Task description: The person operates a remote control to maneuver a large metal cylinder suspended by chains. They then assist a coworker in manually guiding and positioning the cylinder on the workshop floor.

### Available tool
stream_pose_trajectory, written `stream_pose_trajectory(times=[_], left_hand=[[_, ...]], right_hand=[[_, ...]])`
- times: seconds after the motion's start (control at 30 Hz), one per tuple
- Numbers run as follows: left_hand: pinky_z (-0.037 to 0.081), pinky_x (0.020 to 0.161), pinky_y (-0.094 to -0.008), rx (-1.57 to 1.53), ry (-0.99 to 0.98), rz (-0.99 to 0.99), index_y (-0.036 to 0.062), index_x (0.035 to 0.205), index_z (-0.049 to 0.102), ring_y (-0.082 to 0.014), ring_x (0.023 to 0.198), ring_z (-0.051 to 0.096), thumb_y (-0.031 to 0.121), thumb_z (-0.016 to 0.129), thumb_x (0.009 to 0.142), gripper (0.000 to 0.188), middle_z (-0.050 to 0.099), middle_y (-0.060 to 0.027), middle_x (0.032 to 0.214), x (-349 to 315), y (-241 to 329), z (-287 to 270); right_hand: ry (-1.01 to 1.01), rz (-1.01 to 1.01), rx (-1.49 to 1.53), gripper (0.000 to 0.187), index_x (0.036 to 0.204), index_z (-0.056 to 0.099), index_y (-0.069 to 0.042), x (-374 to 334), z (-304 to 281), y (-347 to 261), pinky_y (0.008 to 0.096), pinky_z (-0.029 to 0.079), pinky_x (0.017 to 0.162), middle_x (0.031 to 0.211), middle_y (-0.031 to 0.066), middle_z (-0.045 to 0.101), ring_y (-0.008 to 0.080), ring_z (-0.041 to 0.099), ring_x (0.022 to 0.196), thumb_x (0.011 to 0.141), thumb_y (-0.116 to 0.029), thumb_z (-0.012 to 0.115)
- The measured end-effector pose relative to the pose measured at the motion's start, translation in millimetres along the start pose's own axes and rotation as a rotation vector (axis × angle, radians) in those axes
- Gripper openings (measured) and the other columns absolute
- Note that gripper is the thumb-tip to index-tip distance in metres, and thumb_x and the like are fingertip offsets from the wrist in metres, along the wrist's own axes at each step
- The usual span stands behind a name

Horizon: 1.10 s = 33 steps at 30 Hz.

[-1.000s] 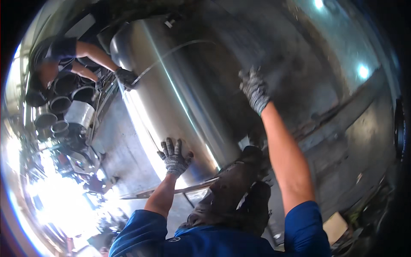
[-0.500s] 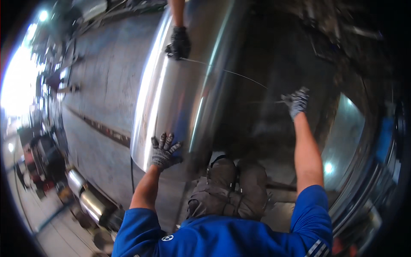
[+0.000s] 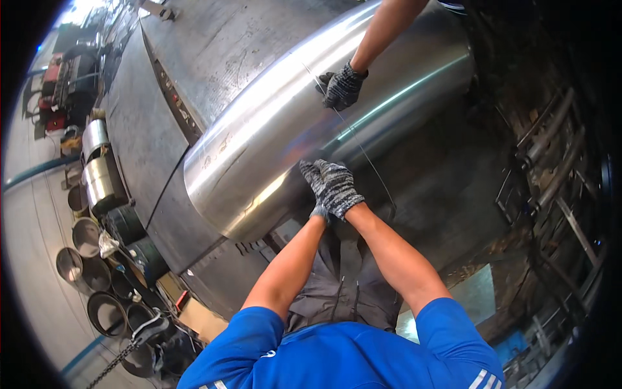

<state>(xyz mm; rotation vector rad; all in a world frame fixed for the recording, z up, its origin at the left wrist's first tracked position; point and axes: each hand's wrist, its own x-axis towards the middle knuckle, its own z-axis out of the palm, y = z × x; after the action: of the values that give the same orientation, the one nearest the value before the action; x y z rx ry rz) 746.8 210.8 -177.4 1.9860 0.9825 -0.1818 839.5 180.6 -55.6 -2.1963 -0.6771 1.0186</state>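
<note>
Step looks like laying wire (image 3: 372,163) across cylinder (image 3: 285,123), centre to upper right; left hand (image 3: 310,174) and right hand (image 3: 341,188) overlap mid-frame, partly curled, any hold hidden; next likely calls for steadying wire.

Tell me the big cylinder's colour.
The big cylinder is shiny silver-grey with bright streaks; the head view shows it best.

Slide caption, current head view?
Gloved left hand and right hand together by a metal cylinder; co-worker's hand at a wire.
</note>
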Motion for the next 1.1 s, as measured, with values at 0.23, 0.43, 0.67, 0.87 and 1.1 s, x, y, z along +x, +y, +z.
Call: stream_pose_trajectory(times=[0.23, 0.43, 0.67, 0.87, 1.1], left_hand=[[0.035, 0.052, -0.0372, -0.875, 0.036, -0.626, 0.0089, 0.062, 0.054, -0.021, 0.051, 0.039, 0.06, 0.034, 0.098, 0.066, 0.049, -0.0035, 0.056, 87.3, -12.7, -2.9], [0.043, 0.061, -0.0417, -0.201, -0.049, 0.009, 0.0011, 0.093, 0.053, -0.0293, 0.063, 0.052, 0.045, 0.068, 0.081, 0.048, 0.052, -0.0118, 0.069, 108.7, 30.0, -9.2], [0.044, 0.056, -0.0375, -0.663, -0.17, -0.244, 0.0106, 0.067, 0.047, -0.0235, 0.052, 0.048, 0.062, 0.048, 0.09, 0.056, 0.045, -0.0072, 0.057, 93.3, 86.7, -60.3], [0.045, 0.062, -0.0432, -0.945, -0.362, 0.135, 0.0107, 0.065, 0.054, -0.0268, 0.056, 0.054, 0.067, 0.046, 0.09, 0.062, 0.054, -0.0082, 0.058, 157.7, 218.8, -132.0], [0.05, 0.074, -0.0378, -0.644, 0.24, -0.068, 0.01, 0.091, 0.064, -0.017, 0.075, 0.059, 0.044, 0.048, 0.099, 0.039, 0.063, -0.0038, 0.079, 72.4, 94.1, -132.8]], right_hand=[[0.538, 0.112, -0.145, 0.058, 0.133, 0.049, -0.004, -9.8, -32.0, 105.9, 0.0444, 0.043, 0.1, 0.135, 0.0219, 0.052, 0.0362, 0.053, 0.121, 0.094, -0.046, 0.054], [0.258, 0.203, 0.319, 0.041, 0.117, 0.063, -0.003, 16.8, 58.4, 166.2, 0.0424, 0.047, 0.093, 0.113, 0.0221, 0.064, 0.0394, 0.059, 0.108, 0.102, -0.03, 0.036], [0.013, 0.067, -0.139, 0.037, 0.128, 0.058, -0.007, 9.6, 180.7, 209.7, 0.0358, 0.045, 0.096, 0.123, 0.0148, 0.063, 0.0289, 0.061, 0.111, 0.098, -0.024, 0.044], [0.019, 0.021, 0.568, 0.039, 0.128, 0.056, -0.001, 37.1, 155.0, 195.1, 0.0337, 0.043, 0.101, 0.126, 0.0123, 0.062, 0.0213, 0.058, 0.116, 0.099, -0.026, 0.047], [0.235, 0.053, 0.705, 0.032, 0.111, 0.067, 0.0, 54.7, 133.2, 185.9, 0.0367, 0.048, 0.096, 0.11, 0.0116, 0.07, 0.022, 0.064, 0.105, 0.095, -0.025, 0.057]])
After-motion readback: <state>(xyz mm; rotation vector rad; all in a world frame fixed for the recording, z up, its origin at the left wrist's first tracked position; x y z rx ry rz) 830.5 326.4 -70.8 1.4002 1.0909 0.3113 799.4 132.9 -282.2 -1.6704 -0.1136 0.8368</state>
